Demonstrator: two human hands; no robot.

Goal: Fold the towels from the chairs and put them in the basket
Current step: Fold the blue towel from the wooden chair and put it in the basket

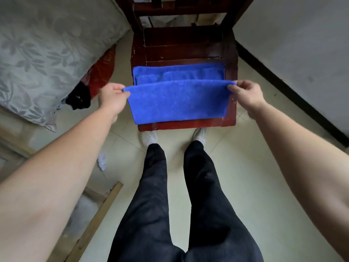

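Observation:
A blue towel (177,101) lies on the seat of a dark red wooden chair (181,48) in front of me. Its near part is lifted off the seat in a raised fold, and its far part (177,72) still rests flat behind. My left hand (113,97) pinches the fold's left end. My right hand (245,95) pinches the right end. The towel is stretched between both hands above the seat's front half. No basket is in view.
A bed with a grey leaf-patterned cover (47,53) runs along the left, with red and black cloth (94,82) bunched beside it. A white wall with a dark skirting (283,82) stands on the right. My legs and white shoes (151,137) touch the chair's front edge. A wooden board (98,214) lies on the tiled floor at lower left.

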